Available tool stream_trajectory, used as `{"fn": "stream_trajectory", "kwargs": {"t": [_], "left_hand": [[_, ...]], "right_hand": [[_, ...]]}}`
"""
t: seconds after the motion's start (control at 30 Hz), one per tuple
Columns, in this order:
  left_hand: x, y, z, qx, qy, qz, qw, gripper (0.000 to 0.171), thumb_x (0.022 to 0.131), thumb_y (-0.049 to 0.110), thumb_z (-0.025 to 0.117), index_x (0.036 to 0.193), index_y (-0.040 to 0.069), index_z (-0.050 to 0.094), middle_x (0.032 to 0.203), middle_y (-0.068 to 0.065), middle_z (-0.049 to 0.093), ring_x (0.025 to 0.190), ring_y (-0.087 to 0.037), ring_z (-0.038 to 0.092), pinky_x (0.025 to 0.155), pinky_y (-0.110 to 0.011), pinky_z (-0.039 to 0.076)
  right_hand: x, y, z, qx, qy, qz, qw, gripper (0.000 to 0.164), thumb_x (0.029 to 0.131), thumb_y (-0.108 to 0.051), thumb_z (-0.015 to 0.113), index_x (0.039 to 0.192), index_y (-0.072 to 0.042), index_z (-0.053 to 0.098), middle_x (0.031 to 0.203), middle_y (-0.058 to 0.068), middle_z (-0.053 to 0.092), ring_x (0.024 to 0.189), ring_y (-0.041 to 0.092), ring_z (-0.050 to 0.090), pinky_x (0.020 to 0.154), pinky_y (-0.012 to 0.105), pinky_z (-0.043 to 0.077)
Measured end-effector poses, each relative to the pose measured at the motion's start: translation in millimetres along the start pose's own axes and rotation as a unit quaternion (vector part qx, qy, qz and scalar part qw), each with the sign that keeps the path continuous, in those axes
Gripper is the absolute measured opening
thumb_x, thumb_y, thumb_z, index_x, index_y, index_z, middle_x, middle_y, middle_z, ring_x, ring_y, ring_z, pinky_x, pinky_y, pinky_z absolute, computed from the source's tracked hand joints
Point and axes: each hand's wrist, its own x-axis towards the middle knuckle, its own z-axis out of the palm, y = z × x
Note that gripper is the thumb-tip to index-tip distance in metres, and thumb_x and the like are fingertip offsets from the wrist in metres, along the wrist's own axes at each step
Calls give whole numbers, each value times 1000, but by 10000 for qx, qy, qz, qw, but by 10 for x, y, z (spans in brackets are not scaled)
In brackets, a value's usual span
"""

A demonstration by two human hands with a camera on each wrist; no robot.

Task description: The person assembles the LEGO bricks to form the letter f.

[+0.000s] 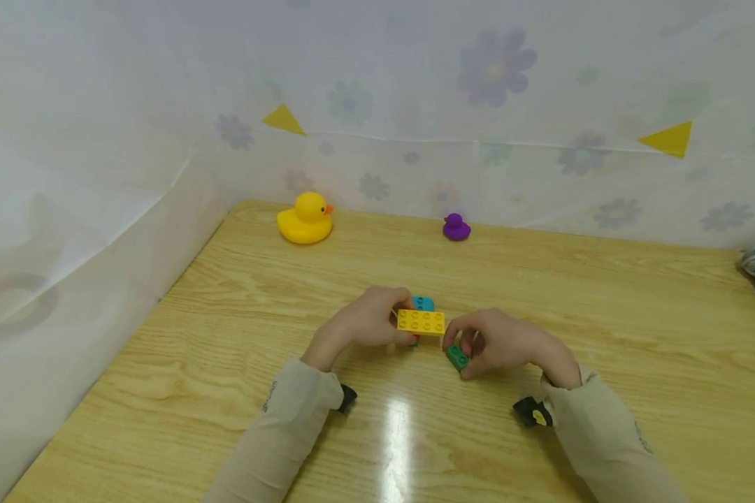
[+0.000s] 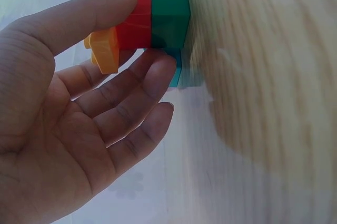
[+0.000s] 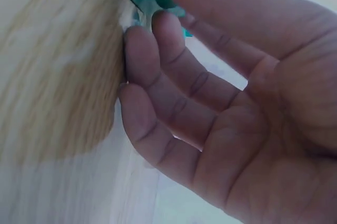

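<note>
While the fingers [image 2: 164,66] of your left hand [image 1: 370,318] were clamped on the stack [image 1: 421,322] at the counter [image 1: 226,363], presumably to steady it, those of your right hand [image 1: 502,342] pinched the green brick [image 1: 457,358] just beside it by its sides, perhaps to leave its studs [image 1: 457,351] free.

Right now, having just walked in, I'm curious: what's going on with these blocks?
At a wooden table, a person's left hand grips a stack of toy bricks: a yellow brick on top, a red brick under it, a lower green brick beneath. A blue brick shows just beyond. The right hand pinches a separate green brick, not joined to the stack. Farther back sit a yellow duck and a purple duck.
</note>
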Motion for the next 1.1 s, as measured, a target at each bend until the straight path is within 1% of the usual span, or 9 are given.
{"fn": "stream_trajectory", "kwargs": {"t": [0.17,0.37,0.43,0.53,0.63,0.7,0.83,1.0,1.1], "left_hand": [[-2,5,-2,-59,-12,-22,10000,28,81,18,77,101,11,59,100,0,64,79,-14,56,70,-23,48],[7,0,4,-55,-22,1,10000,28,81,17,77,101,11,59,100,0,64,80,-14,56,71,-23,48],[8,-3,8,-50,-24,8,10000,28,82,17,77,101,11,59,100,0,64,80,-14,56,70,-23,48],[8,-2,11,-52,-23,-2,10000,28,82,17,77,101,11,58,99,0,64,79,-14,56,70,-23,47],[6,-2,15,-73,-16,-13,10000,28,81,17,77,101,11,59,100,0,64,80,-14,56,70,-23,48],[6,-2,17,-80,-8,-16,10000,27,81,17,77,101,11,59,100,0,64,80,-14,56,70,-23,48],[6,3,18,-85,-11,-19,10000,28,81,17,77,102,11,59,101,-1,64,80,-14,57,71,-23,48],[9,8,30,-164,-33,8,9999,28,82,17,77,102,11,58,102,-1,64,80,-14,56,71,-23,48],[12,13,42,-198,-45,32,9998,28,82,18,77,103,11,58,102,-1,64,81,-14,56,72,-23,48]], "right_hand": [[-12,-17,-21,-206,315,284,9989,30,80,-13,78,104,-7,61,81,1,56,70,13,56,67,29,49],[-26,-3,-51,-426,978,615,9924,30,81,-17,77,104,-7,63,90,2,61,80,16,62,72,34,52],[-40,-4,-65,-382,1263,738,9885,30,81,-18,77,105,-6,63,94,4,62,82,18,64,72,34,53],[-77,-8,-91,-222,1734,886,9806,30,82,-18,76,105,-5,64,98,8,62,81,19,66,69,34,54],[-121,-24,-121,53,2054,936,9742,31,83,-17,76,108,-3,63,101,11,61,81,20,67,68,33,54],[-141,-37,-138,229,2129,952,9721,34,84,-19,75,110,-2,63,102,12,61,81,20,67,68,33,54],[-138,-62,-155,471,2121,952,9715,37,85,-25,74,113,-3,63,101,10,62,83,20,67,69,33,53],[-100,-73,-129,523,2228,1041,9679,39,84,-29,75,114,-7,63,102,8,62,87,21,67,71,34,54],[-95,-102,-112,457,2352,926,9664,40,84,-30,75,114,-6,63,105,9,62,89,22,65,72,33,54]]}}
